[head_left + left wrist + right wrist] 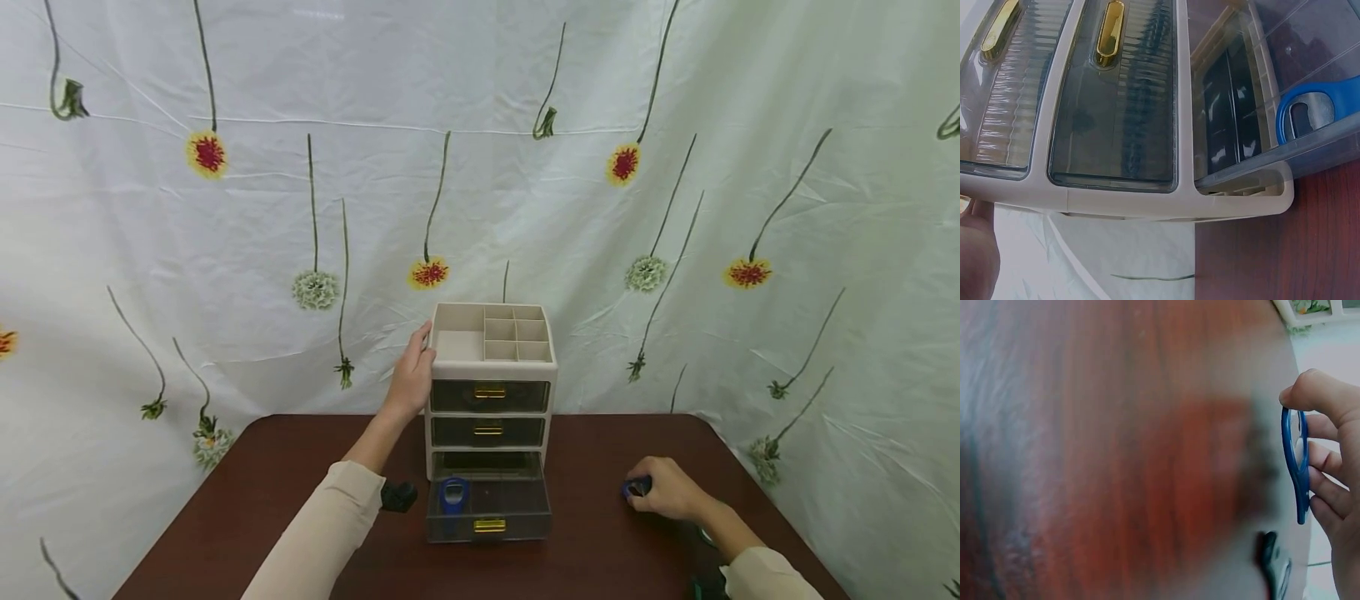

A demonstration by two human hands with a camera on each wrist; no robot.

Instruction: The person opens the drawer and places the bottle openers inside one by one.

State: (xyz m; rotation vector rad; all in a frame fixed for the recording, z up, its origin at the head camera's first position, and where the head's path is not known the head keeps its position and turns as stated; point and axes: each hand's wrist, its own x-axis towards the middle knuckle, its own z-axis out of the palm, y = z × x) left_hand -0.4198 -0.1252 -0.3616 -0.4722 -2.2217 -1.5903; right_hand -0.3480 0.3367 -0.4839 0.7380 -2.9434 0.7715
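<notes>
A small cream drawer cabinet (492, 365) with dark see-through drawers stands upright on the table. Its bottom drawer (517, 504) is pulled out, and inside lies a blue bottle opener (453, 495) with a metal insert, also close up in the left wrist view. My left hand (412, 375) rests against the cabinet's left side near the top, fingers fairly straight along it. To the right of the cabinet, my right hand (667, 492) pinches a second blue bottle opener (1297, 465) between thumb and fingers, over the table.
Behind the dark red-brown table (600, 450) hangs a white flowered cloth (510, 208). A dark handled object (1275, 565) lies near the table edge in the right wrist view. On top of the cabinet is a divided tray (459, 343).
</notes>
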